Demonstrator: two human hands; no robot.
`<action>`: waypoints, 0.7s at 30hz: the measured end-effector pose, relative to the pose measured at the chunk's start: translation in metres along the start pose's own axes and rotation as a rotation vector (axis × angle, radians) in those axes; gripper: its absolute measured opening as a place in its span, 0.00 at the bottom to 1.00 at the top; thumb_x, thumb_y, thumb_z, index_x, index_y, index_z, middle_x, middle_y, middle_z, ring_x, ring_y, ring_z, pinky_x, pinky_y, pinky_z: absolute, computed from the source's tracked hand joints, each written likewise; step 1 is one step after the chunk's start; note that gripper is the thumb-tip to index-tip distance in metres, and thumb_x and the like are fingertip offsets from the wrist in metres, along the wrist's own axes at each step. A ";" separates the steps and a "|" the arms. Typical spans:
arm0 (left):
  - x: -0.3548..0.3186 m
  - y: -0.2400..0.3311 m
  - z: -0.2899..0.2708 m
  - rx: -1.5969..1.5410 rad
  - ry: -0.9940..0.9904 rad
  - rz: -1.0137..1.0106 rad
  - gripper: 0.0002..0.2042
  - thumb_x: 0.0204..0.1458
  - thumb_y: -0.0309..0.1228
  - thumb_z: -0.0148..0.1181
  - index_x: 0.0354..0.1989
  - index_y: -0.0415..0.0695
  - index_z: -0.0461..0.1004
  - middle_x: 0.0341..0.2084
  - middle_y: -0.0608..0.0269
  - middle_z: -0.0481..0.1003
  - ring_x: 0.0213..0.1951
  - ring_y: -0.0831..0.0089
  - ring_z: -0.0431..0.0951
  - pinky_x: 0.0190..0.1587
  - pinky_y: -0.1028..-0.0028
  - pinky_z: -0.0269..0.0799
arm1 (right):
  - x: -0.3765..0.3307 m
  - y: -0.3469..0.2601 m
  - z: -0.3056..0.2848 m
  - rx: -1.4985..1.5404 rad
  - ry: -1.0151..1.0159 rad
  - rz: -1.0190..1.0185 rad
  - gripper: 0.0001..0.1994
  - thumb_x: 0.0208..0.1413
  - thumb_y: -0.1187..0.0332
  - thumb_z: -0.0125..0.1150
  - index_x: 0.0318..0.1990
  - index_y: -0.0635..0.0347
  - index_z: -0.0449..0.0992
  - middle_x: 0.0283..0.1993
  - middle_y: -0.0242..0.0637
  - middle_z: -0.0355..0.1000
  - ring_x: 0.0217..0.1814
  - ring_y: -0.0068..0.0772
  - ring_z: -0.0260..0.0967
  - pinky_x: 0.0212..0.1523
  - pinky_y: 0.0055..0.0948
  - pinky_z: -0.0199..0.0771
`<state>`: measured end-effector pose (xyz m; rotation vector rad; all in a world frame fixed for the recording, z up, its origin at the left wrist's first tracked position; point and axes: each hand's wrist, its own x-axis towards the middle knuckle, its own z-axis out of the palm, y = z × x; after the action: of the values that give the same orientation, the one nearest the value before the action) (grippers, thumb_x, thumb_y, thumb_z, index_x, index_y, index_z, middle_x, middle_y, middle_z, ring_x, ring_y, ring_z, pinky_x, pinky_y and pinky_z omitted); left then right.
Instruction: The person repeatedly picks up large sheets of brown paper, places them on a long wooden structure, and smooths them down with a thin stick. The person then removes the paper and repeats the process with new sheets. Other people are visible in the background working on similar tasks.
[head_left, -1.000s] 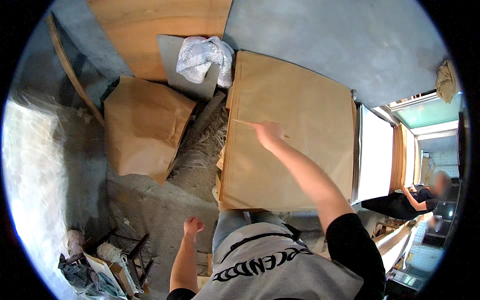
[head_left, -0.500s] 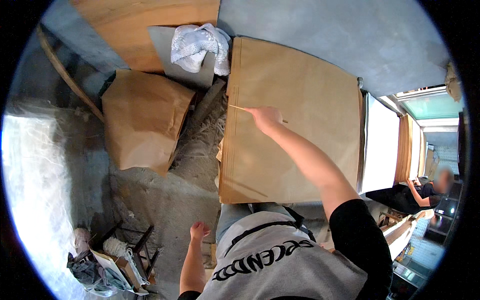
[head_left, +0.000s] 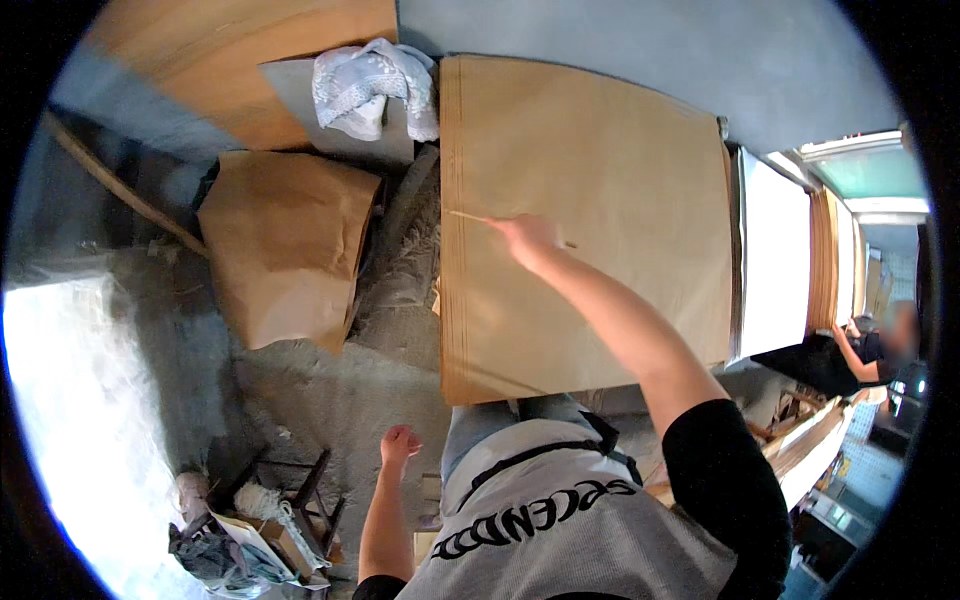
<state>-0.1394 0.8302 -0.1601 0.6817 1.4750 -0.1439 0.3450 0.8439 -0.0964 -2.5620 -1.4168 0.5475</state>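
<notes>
A thin pale wooden stick is gripped in my right hand, whose fingers are closed round it. Its pointed end lies over the left margin of a tall stack of brown paper sheets, and its other end shows past the wrist side of the hand. My right forearm reaches across the top sheet. Apart from the stack, my left hand hangs beside my body over the floor. Its fingers are loosely bent, with nothing visible in them.
A folded brown paper sheet sits left of the stack, below a patterned cloth. A stool and a box of rope and bags stand lower left. Beyond white sheets at right, a co-worker handles another stack.
The view has shifted, so the stack appears farther left and higher. The stick's pointed end now lies slightly further in from the stack's left edge. My right hand still holds the stick.
</notes>
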 end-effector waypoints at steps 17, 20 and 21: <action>0.000 -0.001 -0.010 0.089 0.010 -0.072 0.07 0.47 0.30 0.50 0.33 0.43 0.67 0.20 0.60 0.72 0.21 0.71 0.73 0.22 0.72 0.71 | -0.042 -0.011 -0.038 -0.160 -0.231 0.233 0.18 0.52 0.70 0.42 0.48 0.32 0.68 0.30 0.36 0.71 0.35 0.37 0.70 0.30 0.35 0.70; -0.001 -0.035 -0.041 -0.010 0.106 -0.197 0.05 0.45 0.28 0.51 0.31 0.44 0.68 0.19 0.60 0.72 0.19 0.70 0.73 0.20 0.72 0.71 | -0.067 0.036 -0.057 -0.120 -0.221 0.343 0.18 0.51 0.70 0.43 0.48 0.31 0.68 0.31 0.35 0.71 0.35 0.36 0.70 0.29 0.34 0.70; 0.003 -0.047 -0.054 -0.030 0.097 -0.231 0.05 0.45 0.28 0.50 0.31 0.44 0.68 0.19 0.59 0.72 0.18 0.70 0.73 0.20 0.73 0.71 | -0.069 0.044 -0.062 -0.095 -0.233 0.380 0.19 0.51 0.70 0.43 0.48 0.31 0.68 0.31 0.35 0.71 0.35 0.36 0.70 0.29 0.33 0.70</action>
<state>-0.2088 0.8205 -0.1759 0.4985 1.6442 -0.2692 0.3704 0.7638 -0.0367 -2.9441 -1.0340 0.8789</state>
